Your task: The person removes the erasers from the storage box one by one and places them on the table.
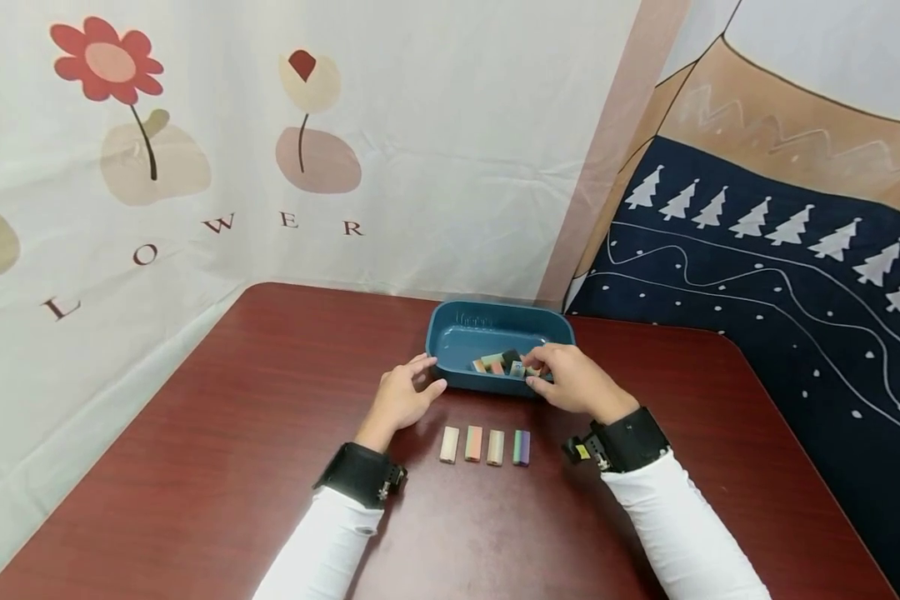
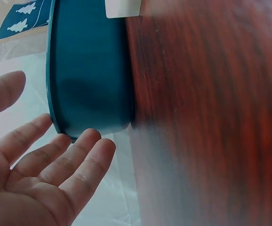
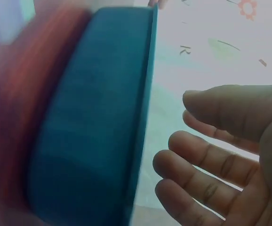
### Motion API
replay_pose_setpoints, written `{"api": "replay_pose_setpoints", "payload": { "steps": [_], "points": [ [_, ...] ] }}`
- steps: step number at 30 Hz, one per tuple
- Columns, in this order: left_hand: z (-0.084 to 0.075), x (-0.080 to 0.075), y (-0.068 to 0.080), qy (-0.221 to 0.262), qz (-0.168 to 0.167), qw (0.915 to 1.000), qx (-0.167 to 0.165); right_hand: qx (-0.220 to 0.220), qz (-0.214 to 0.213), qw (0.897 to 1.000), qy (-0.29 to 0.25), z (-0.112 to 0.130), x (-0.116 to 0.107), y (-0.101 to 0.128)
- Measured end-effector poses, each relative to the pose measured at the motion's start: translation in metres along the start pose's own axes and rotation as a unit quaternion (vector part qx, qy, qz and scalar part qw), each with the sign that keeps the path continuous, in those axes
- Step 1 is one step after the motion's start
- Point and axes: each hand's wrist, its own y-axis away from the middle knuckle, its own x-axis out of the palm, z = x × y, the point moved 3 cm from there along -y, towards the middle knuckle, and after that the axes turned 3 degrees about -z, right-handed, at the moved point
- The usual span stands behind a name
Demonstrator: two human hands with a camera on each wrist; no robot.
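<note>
Left hand: the left hand point(image 1: 403, 398) rests at the near left corner of a teal tray point(image 1: 450, 329), fingers point(image 2: 75, 160) straight and loosely spread; the fingertips meet the tray's outer wall and rim, and the hand holds nothing.
Right hand: the right hand point(image 1: 570, 379) reaches over the tray's near right edge, its fingertips down among the small coloured blocks point(image 1: 501, 363) inside. The right wrist view shows the fingers point(image 3: 192, 165) relaxed and fairly wide; whether they pinch a block cannot be told.
Tray: it sits just beyond both hands, between them, with the loose blocks heaped against its near wall, close to the right hand's fingertips.
Row of blocks: four blocks point(image 1: 485, 445) lie side by side just in front of the tray, between the two wrists: cream, orange, tan and a green-and-purple one.
Tabletop: a dark reddish wood tabletop point(image 1: 217, 467) with rounded far corners carries everything.
Room: beyond the left hand hangs a white flower-print cloth point(image 1: 195, 150); beyond the right, a navy cloth with white trees point(image 1: 780, 275).
Sleeves: white sleeves point(image 1: 690, 533), with black wrist bands point(image 1: 626, 440).
</note>
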Motion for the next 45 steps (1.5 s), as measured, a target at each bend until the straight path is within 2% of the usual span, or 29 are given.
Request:
{"api": "replay_pose_setpoints", "payload": {
  "steps": [5,12,20,28,36,39,45],
  "points": [
    [0.002,-0.002,0.001,0.003,-0.006,1.0000,0.002,-0.023,0.038,0.998,0.034,-0.003,-0.006,-0.024],
    [0.004,-0.005,0.003,0.000,-0.006,1.0000,-0.008,-0.031,0.138,0.987,0.077,-0.010,-0.006,-0.055],
    [0.007,-0.003,0.007,0.005,-0.004,0.9999,-0.012,-0.011,0.237,0.966,0.102,-0.016,0.006,-0.074],
    [0.009,0.000,0.011,0.009,-0.004,0.9999,-0.006,-0.003,0.303,0.942,0.140,-0.017,0.017,-0.084],
    [0.008,-0.001,0.009,0.007,-0.010,0.9999,0.000,-0.012,0.338,0.927,0.163,-0.011,0.023,-0.094],
    [0.007,0.000,0.008,0.003,-0.008,0.9999,0.007,-0.017,0.340,0.927,0.161,-0.009,0.022,-0.095],
    [0.004,-0.001,0.004,0.002,-0.006,0.9996,0.028,0.004,0.333,0.931,0.149,-0.008,0.020,-0.091]
  ]
}}
